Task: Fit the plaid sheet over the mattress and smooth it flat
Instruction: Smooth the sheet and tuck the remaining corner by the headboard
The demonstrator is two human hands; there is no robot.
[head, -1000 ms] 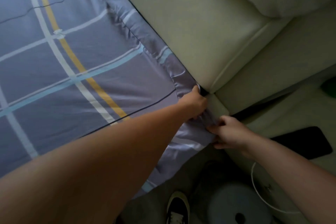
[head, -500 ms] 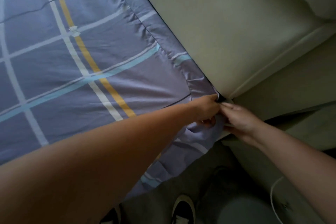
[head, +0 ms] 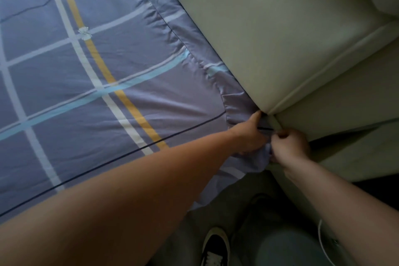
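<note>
Both arms outstretched, left hand and right hand pinch the plaid sheet's corner.

Plaid sheet: thin woven cloth with a faint satin sheen, smooth across the top, puckered along the seamed edge. Headboard: pale padded upholstery, matt and smooth like leatherette, with a piped seam. Shoe: dark matt upper with a pale, rubber-like toe.
</note>
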